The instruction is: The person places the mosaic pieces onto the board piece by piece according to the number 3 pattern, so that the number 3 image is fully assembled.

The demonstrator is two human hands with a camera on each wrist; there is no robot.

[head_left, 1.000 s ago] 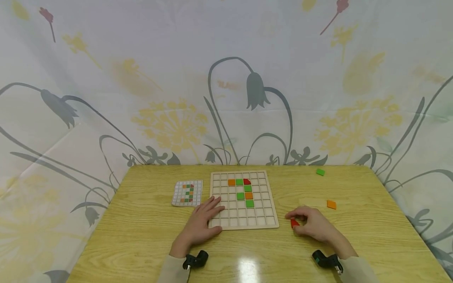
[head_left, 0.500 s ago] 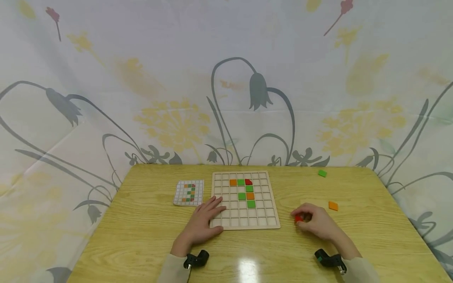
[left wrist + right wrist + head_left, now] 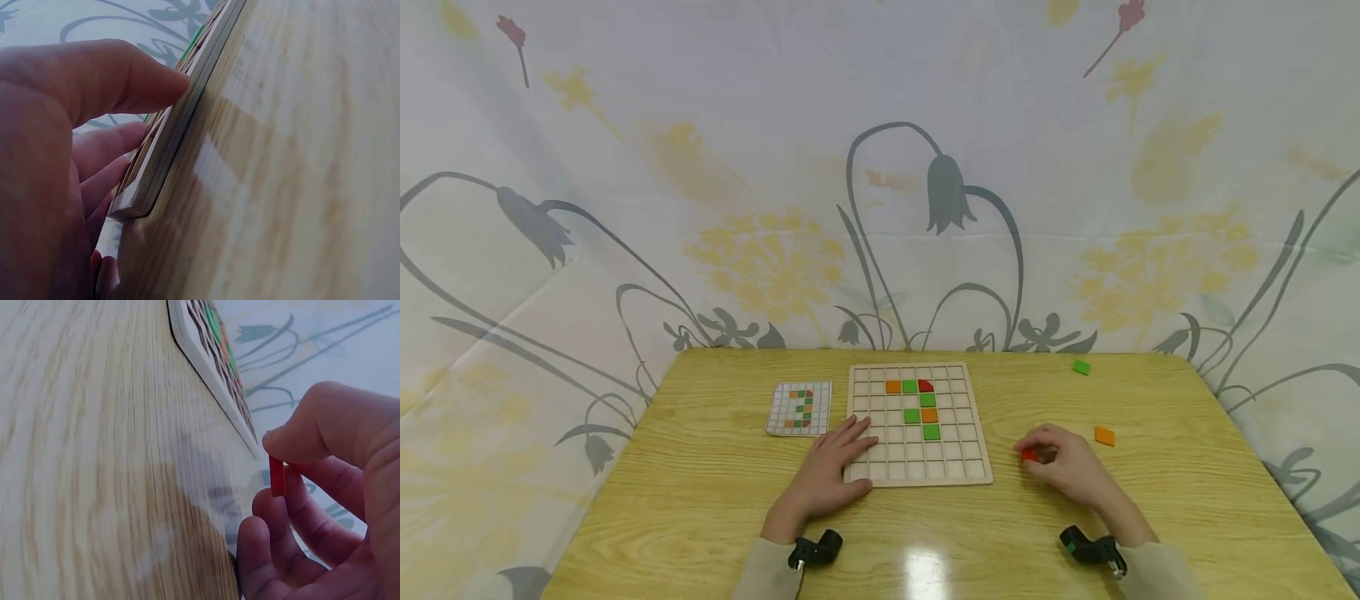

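A wooden grid board [image 3: 955, 475] lies mid-table with orange, green and red tiles set in its upper and middle cells. My left hand [image 3: 831, 471] rests on its lower left corner, fingers spread over the cells and thumb at the front edge. Right of the board, my right hand [image 3: 1063, 462] pinches a red tile [image 3: 277, 476] between thumb and fingers. In the right wrist view the tile shows edge-on, held over the table, its upper end covered by the thumb. Left of the board lies a pattern card [image 3: 800, 409] printed with a coloured figure on a grid.
A loose orange tile [image 3: 1104, 436] lies just beyond the right hand. Farther back on the right is a green tile [image 3: 1082, 367]. Behind the wooden table [image 3: 700, 500] hangs a flower-printed cloth [image 3: 760, 167].
My right hand first shifts slightly right and back with the red tile, and the tile turns between its fingers. The left hand keeps its place on the board.
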